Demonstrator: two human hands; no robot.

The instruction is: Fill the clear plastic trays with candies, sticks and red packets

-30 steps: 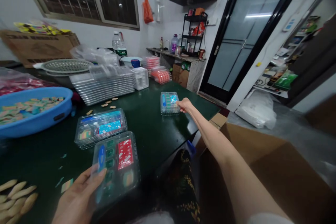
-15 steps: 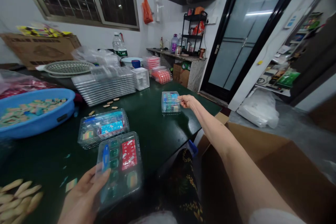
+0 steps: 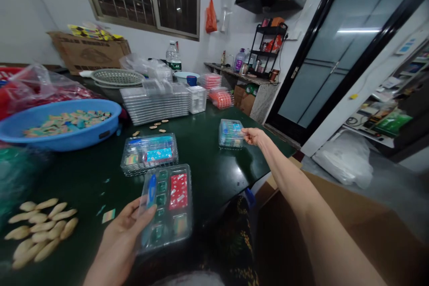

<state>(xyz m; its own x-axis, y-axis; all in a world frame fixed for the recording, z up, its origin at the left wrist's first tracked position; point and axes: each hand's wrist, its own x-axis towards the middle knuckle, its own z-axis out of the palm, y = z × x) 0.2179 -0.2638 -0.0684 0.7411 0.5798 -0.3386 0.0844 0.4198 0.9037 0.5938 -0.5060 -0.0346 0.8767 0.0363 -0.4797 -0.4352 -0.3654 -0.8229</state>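
Note:
My left hand [image 3: 125, 232] grips the left edge of a clear plastic compartment box [image 3: 167, 210], tilted above the table's near edge. Inside it show a blue pen-like tool, a red patterned packet and a small striped block. Farther off, my right hand [image 3: 253, 135] pinches the right side of a stack of clear boxes [image 3: 230, 134] with blue contents, standing on the table. Between the hands, to the left, lies another stack of filled clear boxes [image 3: 150, 152] with a light blue packet on top. A loose striped piece [image 3: 108, 216] rests beside my left hand.
Peanuts [image 3: 42, 232] lie at the near left of the dark green table [image 3: 208, 178]. Behind them stands a blue basin [image 3: 60, 138] of small striped pieces. Stacked clear trays [image 3: 156, 105] line the back. An open cardboard box [image 3: 351, 219] stands below on the right.
My view has swung left, so everything appears farther right. Both hands keep their holds; the right-hand stack stays at about the same place on the table.

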